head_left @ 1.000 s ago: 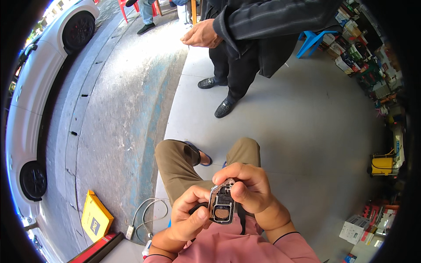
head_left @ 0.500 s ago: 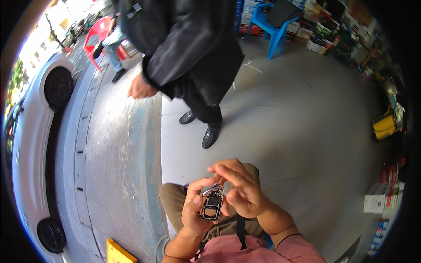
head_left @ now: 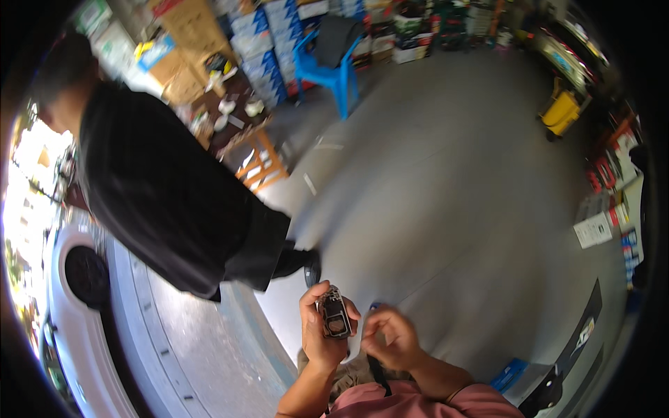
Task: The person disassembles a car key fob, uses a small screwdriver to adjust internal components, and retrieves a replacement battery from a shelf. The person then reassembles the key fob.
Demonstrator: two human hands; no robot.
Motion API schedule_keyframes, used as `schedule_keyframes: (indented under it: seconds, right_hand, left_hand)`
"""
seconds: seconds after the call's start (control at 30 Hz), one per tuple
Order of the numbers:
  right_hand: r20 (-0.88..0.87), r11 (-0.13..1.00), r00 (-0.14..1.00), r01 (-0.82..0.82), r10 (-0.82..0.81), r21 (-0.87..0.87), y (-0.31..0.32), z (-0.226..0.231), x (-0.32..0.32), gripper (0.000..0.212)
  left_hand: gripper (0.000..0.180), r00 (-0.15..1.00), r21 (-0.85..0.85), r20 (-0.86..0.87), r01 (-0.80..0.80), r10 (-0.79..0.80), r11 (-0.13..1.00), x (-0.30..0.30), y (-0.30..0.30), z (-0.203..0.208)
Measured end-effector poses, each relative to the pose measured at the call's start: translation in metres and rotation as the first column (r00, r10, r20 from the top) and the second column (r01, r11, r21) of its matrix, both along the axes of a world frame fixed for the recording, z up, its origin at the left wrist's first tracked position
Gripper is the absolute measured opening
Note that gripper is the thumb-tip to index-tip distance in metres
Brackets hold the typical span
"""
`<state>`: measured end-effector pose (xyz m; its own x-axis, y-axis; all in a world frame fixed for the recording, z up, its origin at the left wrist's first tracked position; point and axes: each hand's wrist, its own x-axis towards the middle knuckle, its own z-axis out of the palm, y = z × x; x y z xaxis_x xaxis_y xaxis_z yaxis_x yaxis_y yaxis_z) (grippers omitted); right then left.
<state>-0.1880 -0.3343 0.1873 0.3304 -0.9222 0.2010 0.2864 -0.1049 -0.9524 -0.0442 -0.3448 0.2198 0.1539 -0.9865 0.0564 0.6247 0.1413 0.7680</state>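
My left hand (head_left: 319,341) is closed round a small open device casing (head_left: 335,311), held upright above my lap. The casing has a silver rim, black insides and a squarish opening in its lower part. My thumb lies along one side of it, and fingertips show at the other. Just to the right, apart from the casing, is my right hand (head_left: 391,337). Its fingers are curled in towards the thumb and slightly blurred. Whatever they may pinch is too small or hidden to make out.
A person in black (head_left: 160,188) stands close on the left, beside a white car (head_left: 73,327). Further back are a blue chair (head_left: 339,76), a wooden-legged table (head_left: 265,161) and stacked boxes (head_left: 261,49). A yellow bucket (head_left: 559,113) stands at the right.
My view has swung to the right. My right hand has drawn away from the casing and its fingers have curled in. The person in black has moved left and turned away.
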Motion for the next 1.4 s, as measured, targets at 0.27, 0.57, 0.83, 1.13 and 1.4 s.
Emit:
schedule_keyframes:
  seconds: [0.27, 0.57, 0.83, 1.13, 1.4]
  right_hand:
    - [-0.136, 0.818, 0.810, 0.546, -0.571, -0.181, -0.065, 0.123, -0.055, 0.028]
    - [-0.258, 0.848, 0.809, 0.484, -0.528, -0.217, -0.153, 0.175, -0.149, 0.019]
    - [0.172, 0.891, 0.889, 0.375, -0.424, 0.256, -0.258, 0.142, -0.231, 0.018]
    - [-0.023, 0.440, 0.563, 0.671, -0.826, 0.597, -0.337, 0.069, -0.303, 0.019]
    - [-0.059, 0.324, 0.430, 0.757, -0.901, 0.568, -0.491, 0.050, -0.417, 0.016]
  left_hand:
    - [0.040, 0.952, -0.156, -0.176, 0.224, -0.250, 0.962, -0.116, -0.095, 0.127]
    - [0.045, 0.903, -0.380, 0.020, 0.403, -0.428, 0.832, -0.181, -0.221, 0.164]
    - [0.037, 0.491, -0.442, -0.236, 0.714, -0.839, 0.543, -0.202, -0.376, 0.213]
    - [0.051, 0.176, -0.376, -0.230, 0.891, -0.957, 0.255, -0.291, -0.555, 0.263]
    - [0.038, 0.079, -0.341, -0.111, 0.933, -0.991, 0.113, -0.422, -0.711, 0.278]
